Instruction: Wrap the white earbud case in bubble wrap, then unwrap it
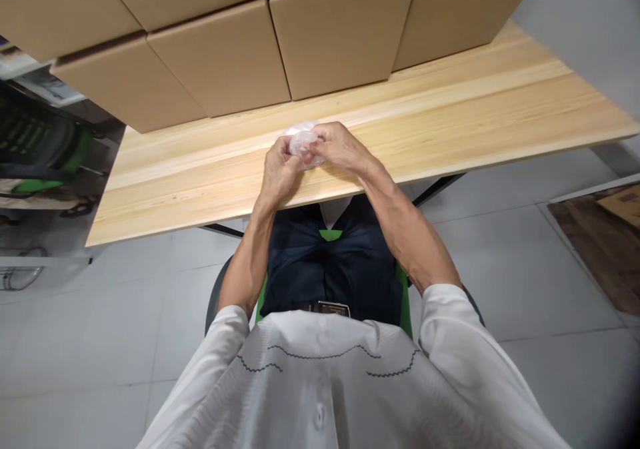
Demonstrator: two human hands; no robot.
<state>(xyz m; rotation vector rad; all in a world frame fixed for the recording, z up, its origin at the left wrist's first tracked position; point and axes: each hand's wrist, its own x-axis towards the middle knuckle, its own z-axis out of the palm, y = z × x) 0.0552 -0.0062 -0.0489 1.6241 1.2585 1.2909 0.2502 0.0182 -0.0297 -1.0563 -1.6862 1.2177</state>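
Note:
A crumpled, whitish translucent plastic piece (pixel 303 144) is between my two hands, just above the wooden table (pixel 200 162) near its front edge. My left hand (pixel 280 169) pinches its left side with thumb and fingers. From the right, my right hand (pixel 337 146) grips the same plastic, its thumb and fingertips pressed on it. The fingertips of both hands nearly meet. Part of the plastic spreads out behind and below the fingers, and whether anything is wrapped inside cannot be seen.
Large brown cardboard boxes (pixel 220 62) stand in stacked rows along the back of the table. A dark chair with green parts (pixel 45 129) is at the far left. On the floor at the right lies a brown panel or mat (pixel 600 242).

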